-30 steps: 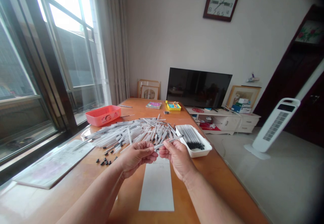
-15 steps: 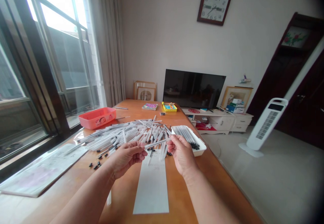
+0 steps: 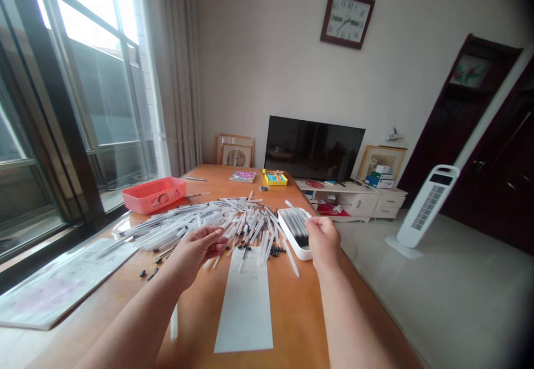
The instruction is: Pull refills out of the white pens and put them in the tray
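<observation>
The white tray (image 3: 302, 254) was smooth plastic with a soft sheen. Left of it, the heaped tubes (image 3: 183, 227) looked like clear and milky plastic (slick enough to catch the light), and the small caps (image 3: 277, 251) just beside it were black plastic. Farther left of it, the red box (image 3: 156, 197) was glossy plastic. Beneath it, the table (image 3: 296, 319) was smooth, varnished wood. Nearer than it, the sheet (image 3: 246, 319) was matt paper.
</observation>
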Demonstrator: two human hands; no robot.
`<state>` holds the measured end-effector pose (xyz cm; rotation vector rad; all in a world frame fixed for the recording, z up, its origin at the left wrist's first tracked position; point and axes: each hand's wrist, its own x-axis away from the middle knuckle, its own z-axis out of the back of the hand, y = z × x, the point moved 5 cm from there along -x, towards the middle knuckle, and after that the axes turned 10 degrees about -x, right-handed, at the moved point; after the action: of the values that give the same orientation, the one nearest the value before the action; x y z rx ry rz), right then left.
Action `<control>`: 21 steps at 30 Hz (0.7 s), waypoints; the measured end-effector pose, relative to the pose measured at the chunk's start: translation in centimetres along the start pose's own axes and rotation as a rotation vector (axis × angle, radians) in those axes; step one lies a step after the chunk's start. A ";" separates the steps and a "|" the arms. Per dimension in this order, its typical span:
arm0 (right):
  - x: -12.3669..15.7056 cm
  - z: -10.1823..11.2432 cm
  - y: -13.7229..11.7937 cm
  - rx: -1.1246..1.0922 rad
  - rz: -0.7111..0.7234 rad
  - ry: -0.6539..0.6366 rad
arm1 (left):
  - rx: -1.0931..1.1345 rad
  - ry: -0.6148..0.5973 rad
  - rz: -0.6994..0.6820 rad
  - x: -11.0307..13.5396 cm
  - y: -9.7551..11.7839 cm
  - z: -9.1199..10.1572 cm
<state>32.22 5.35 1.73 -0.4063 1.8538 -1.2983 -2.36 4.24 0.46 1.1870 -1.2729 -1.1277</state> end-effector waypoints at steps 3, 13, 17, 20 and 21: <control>-0.2 0.1 0.6 0.258 0.011 -0.040 | -0.033 0.021 -0.012 -0.4 -0.2 0.6; 0.8 -1.2 0.9 0.744 0.094 -0.173 | 0.001 0.066 -0.050 -0.5 0.0 1.6; 1.0 -1.3 0.8 0.798 0.142 -0.183 | 0.018 0.103 -0.080 -0.7 0.2 2.2; 1.2 -1.4 0.5 0.827 0.182 -0.196 | -0.001 0.132 -0.091 -0.8 0.3 2.6; 1.2 -1.4 0.4 0.833 0.193 -0.205 | -0.008 0.140 -0.094 -0.8 0.3 2.7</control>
<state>30.44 5.61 1.03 0.0866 1.0215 -1.6735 -5.04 5.08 0.60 1.3077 -1.1146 -1.0961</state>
